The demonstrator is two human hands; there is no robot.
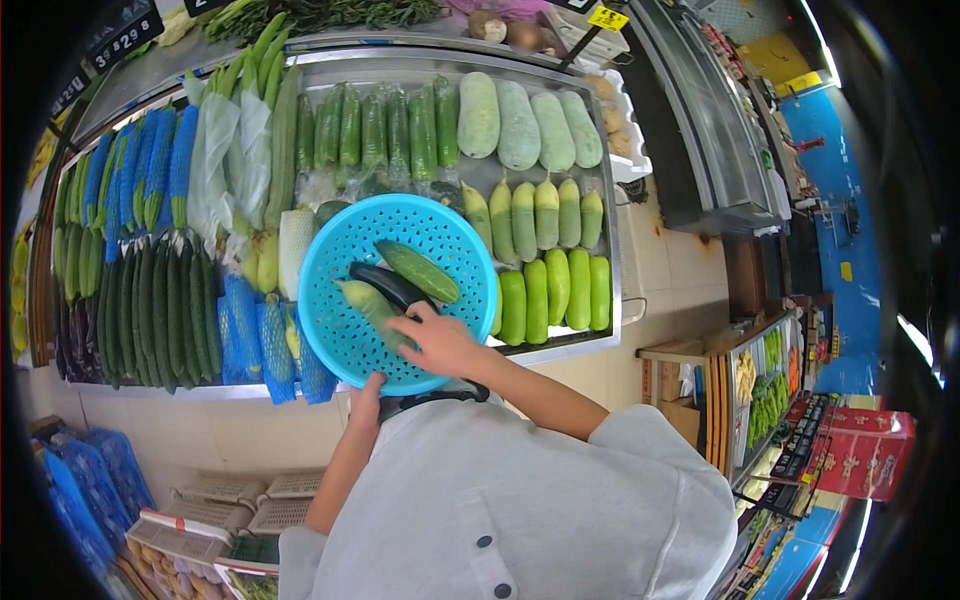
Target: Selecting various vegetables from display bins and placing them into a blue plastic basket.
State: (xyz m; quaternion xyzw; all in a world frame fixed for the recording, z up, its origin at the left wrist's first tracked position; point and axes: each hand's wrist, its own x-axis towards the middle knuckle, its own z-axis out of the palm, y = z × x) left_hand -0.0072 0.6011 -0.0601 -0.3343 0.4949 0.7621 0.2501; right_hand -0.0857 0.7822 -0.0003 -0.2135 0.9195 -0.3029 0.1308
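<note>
A turquoise plastic colander (324, 247) is in front of me, over the near edge of the vegetable display. My left hand (367, 401) grips its near rim. Inside lie a green cucumber-like vegetable (418, 270), a dark eggplant (386, 283) and a pale green radish (369, 306), side by side and slanting. My right hand (437, 339) reaches in from the right. Its fingers touch the radish's lower part and the eggplant's end; whether they grip either one cannot be told.
Around the colander, the metal display tray (551, 352) holds winter melons (478, 116), wrapped cucumbers (375, 127), green radishes (547, 214), light green gourds (579, 289), dark cucumbers (157, 315) and blue-netted vegetables (277, 352). Plastic crates (217, 491) stand behind at lower left. A glass-fronted cabinet (705, 112) stands right.
</note>
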